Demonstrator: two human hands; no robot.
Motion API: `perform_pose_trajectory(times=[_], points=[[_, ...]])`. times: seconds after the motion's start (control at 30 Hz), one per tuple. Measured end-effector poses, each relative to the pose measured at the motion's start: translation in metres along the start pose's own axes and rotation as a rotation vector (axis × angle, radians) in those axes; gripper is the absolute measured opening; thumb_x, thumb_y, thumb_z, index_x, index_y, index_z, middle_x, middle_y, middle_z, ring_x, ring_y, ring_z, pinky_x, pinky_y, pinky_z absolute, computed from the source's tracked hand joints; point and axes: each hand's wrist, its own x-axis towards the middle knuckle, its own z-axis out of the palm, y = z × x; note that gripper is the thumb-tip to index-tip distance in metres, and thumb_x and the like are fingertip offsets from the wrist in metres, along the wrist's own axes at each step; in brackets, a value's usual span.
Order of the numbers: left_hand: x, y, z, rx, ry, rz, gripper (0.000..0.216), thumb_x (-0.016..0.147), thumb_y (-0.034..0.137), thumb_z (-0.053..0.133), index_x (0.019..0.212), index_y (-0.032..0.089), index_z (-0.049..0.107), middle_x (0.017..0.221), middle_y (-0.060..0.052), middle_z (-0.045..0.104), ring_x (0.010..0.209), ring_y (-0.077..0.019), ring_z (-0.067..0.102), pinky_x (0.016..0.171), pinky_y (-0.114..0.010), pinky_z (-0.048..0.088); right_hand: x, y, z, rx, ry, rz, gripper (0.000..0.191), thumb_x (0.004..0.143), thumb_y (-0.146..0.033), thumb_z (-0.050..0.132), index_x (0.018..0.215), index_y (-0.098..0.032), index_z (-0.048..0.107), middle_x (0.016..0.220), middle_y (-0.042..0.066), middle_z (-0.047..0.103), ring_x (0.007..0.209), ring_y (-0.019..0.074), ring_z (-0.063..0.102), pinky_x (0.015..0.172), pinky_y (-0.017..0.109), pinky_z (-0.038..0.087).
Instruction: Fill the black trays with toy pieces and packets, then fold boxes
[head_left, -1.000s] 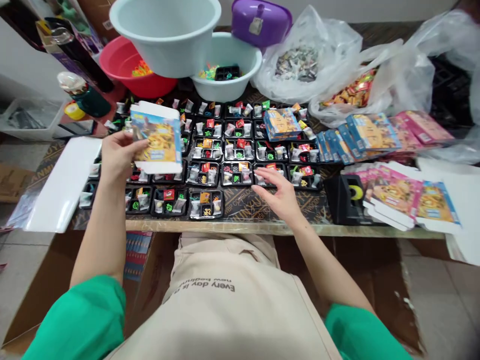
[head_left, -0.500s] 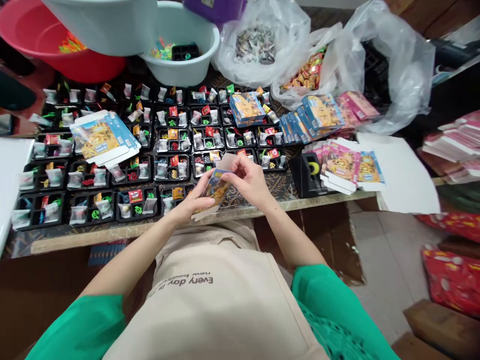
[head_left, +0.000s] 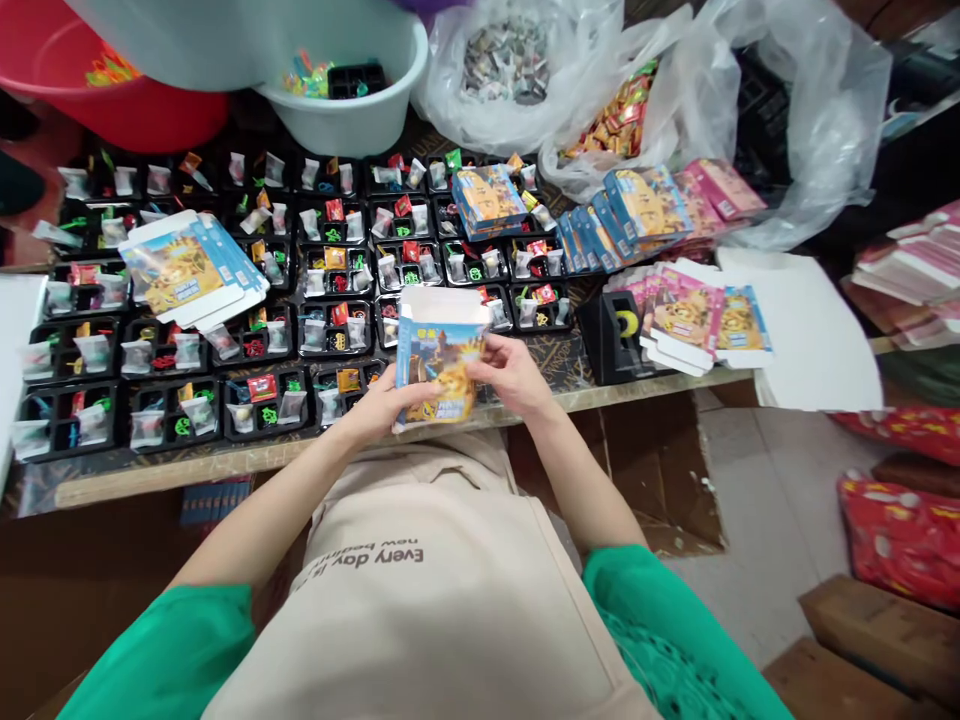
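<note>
Between my two hands is a printed blue-and-yellow cardboard box, held upright over the table's front edge with its white top flap standing up. My left hand grips its lower left side, thumb across the front. The right side of the box is pinched by my right hand, thumb in front and the other fingers partly hidden. Behind and left of the box lie rows of black compartment trays filled with small wrapped packets and coloured plastic pieces. A pile of flat blue boxes rests on the trays at the left.
Filled blue boxes sit on the back trays, with more boxes to the right. A black tape dispenser stands by flat pink cartons. Tubs and plastic bags line the back. Red bags lie lower right.
The box, seen narrow and tilted before, now faces me with its front panel spread wide and its top flap up. My right hand has moved slightly down and right.
</note>
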Motion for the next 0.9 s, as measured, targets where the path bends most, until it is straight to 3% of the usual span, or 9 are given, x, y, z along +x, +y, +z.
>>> perform_pose_trajectory(times=[0.13,0.23,0.33,0.43,0.5,0.63,0.77,0.9], points=[[0.005,-0.008,0.004,0.136,0.173,0.078,0.040,0.067,0.041,0.084,0.093,0.013,0.074,0.090,-0.006,0.075,0.088,-0.0238,0.067,0.086,-0.036,0.053,-0.013,0.014,0.002,-0.090,0.241,-0.057,0.034,0.067,-0.046,0.085,0.086,-0.020,0.075,0.089,0.003,0.077,0.079,0.0201,0.071,0.080,0.036,0.059],[0.009,-0.008,0.015,-0.114,0.289,0.143,0.040,0.072,0.049,0.078,0.093,0.016,0.074,0.096,-0.005,0.075,0.093,-0.0224,0.067,0.087,-0.034,0.052,-0.020,0.025,0.007,-0.148,0.286,-0.077,0.035,0.067,-0.047,0.084,0.087,-0.019,0.075,0.088,0.003,0.076,0.081,0.0207,0.070,0.083,0.036,0.057],[0.013,-0.008,0.028,-0.301,0.361,0.149,0.032,0.076,0.049,0.071,0.084,0.018,0.075,0.089,-0.003,0.075,0.091,-0.0209,0.068,0.085,-0.031,0.052,-0.022,0.032,0.015,-0.113,0.332,-0.156,0.046,0.069,-0.057,0.080,0.096,-0.021,0.073,0.092,0.004,0.074,0.090,0.0217,0.068,0.087,0.035,0.054],[0.015,-0.009,0.030,-0.291,0.371,0.146,0.016,0.067,0.033,0.077,0.074,0.018,0.075,0.077,0.000,0.073,0.079,-0.0181,0.066,0.078,-0.029,0.051,-0.018,0.032,0.021,0.031,0.380,-0.202,0.053,0.083,-0.070,0.056,0.097,-0.021,0.070,0.095,0.005,0.072,0.096,0.0227,0.066,0.086,0.036,0.054],[0.015,-0.006,0.027,-0.268,0.352,0.137,0.012,0.064,0.027,0.077,0.072,0.018,0.075,0.075,0.000,0.073,0.075,-0.0170,0.065,0.076,-0.028,0.051,-0.014,0.026,0.020,0.081,0.378,-0.162,0.040,0.085,-0.059,0.056,0.085,-0.021,0.069,0.085,0.003,0.071,0.089,0.0216,0.065,0.082,0.035,0.054],[0.015,0.005,0.022,-0.225,0.248,0.153,0.024,0.061,0.020,0.077,0.085,0.020,0.078,0.085,-0.001,0.075,0.081,-0.0169,0.066,0.080,-0.029,0.050,-0.009,0.009,0.020,0.090,0.364,-0.117,0.008,0.072,-0.028,0.062,0.075,-0.022,0.065,0.076,-0.001,0.069,0.082,0.0199,0.065,0.081,0.034,0.053],[0.015,0.005,0.030,-0.202,0.311,0.362,0.013,0.062,0.020,0.080,0.074,0.022,0.076,0.081,-0.002,0.075,0.081,-0.0183,0.067,0.083,-0.033,0.052,-0.008,0.007,0.031,0.124,0.462,-0.313,0.009,0.076,-0.027,0.057,0.077,-0.023,0.065,0.086,0.001,0.074,0.090,0.0216,0.068,0.092,0.040,0.052],[0.012,-0.005,0.033,-0.081,0.344,0.540,0.011,0.065,0.027,0.083,0.072,0.022,0.075,0.080,-0.003,0.075,0.084,-0.0204,0.069,0.096,-0.042,0.051,-0.012,0.021,0.038,0.023,0.549,-0.498,0.023,0.088,-0.044,0.056,0.081,-0.024,0.065,0.096,0.004,0.074,0.096,0.0228,0.068,0.093,0.042,0.053]])
